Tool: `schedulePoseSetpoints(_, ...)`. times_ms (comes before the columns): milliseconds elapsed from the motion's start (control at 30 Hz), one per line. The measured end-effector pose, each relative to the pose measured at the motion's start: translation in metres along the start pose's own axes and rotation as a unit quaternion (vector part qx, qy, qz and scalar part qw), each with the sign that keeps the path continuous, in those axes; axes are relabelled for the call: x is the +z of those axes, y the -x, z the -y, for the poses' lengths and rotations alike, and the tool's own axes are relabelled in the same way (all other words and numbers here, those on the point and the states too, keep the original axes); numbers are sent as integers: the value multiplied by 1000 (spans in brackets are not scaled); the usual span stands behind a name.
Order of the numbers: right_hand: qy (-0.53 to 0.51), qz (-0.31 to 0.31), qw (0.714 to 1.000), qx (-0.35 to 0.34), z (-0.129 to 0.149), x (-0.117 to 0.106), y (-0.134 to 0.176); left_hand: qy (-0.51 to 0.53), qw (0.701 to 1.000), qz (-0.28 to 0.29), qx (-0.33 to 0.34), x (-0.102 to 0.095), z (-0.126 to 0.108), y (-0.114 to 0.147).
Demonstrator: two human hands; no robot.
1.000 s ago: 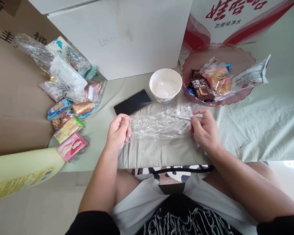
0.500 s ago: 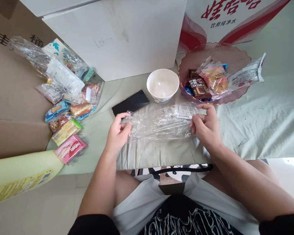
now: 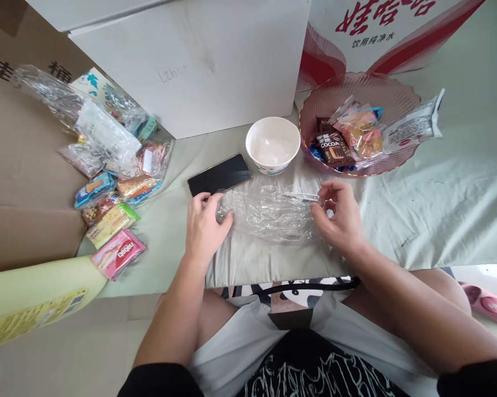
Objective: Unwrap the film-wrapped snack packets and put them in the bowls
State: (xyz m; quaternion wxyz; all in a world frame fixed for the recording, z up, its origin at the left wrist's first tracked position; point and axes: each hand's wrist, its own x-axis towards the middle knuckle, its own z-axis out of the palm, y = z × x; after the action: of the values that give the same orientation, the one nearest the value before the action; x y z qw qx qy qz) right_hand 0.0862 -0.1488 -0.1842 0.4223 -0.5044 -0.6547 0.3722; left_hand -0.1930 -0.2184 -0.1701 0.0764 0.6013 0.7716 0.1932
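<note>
A crinkled clear plastic bag [image 3: 268, 215] lies on the cloth in front of me, with a thin white strip [image 3: 302, 196] along its upper right part. At the bag's left end is my left hand [image 3: 207, 223], its thumb and fingers apart and touching the plastic. My right hand [image 3: 339, 215] is at the opposite end, fingers loosely bent and thumb apart from them, beside the tip of the strip. Just behind the bag are a black phone [image 3: 220, 175] and a white bowl [image 3: 273, 146].
A pink ribbed glass bowl [image 3: 401, 102] at the right holds packaged snacks. Wrapped snacks and clear bags [image 3: 103, 138] are piled at the left, near a yellow rounded object [image 3: 37, 303]. A white box [image 3: 190, 71] and a red-and-white carton [image 3: 380, 49] stand behind.
The bag has come down onto the cloth and slackened. My left hand has loosened from its pinch and spread its fingers; my right hand has shifted slightly left and its fingers have parted.
</note>
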Motion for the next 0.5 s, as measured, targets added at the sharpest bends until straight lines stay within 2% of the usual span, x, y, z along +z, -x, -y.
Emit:
schedulePoseSetpoints(200,1,10,1000,0,1,0,0,17,999,31,-37,-3,-6,3)
schedulePoseSetpoints(333,14,13,1000,-7,1,0,0,79,993,48,-73,-8,-12,5)
schedulePoseSetpoints(500,37,15,999,-9,-1,2,1,191,973,121,-43,-11,-14,7)
